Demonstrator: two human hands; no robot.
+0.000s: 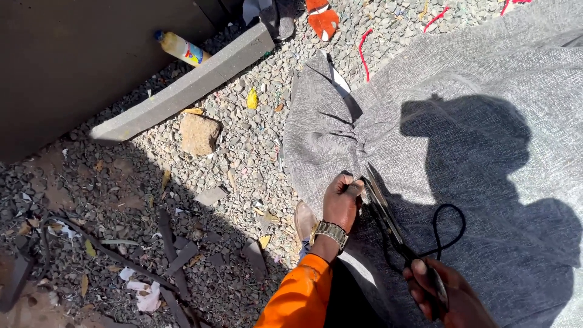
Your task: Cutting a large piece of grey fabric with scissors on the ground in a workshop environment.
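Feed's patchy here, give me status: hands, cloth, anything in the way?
Left hand gripping grey cloth edge. Right hand on scissors, blades open at the edge. Black cord loop lies near the blades.

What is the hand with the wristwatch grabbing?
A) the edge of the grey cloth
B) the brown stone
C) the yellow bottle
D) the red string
A: the left hand, the one with the wristwatch, pinches the edge of the grey cloth beside the blades of the scissors that the right hand holds.
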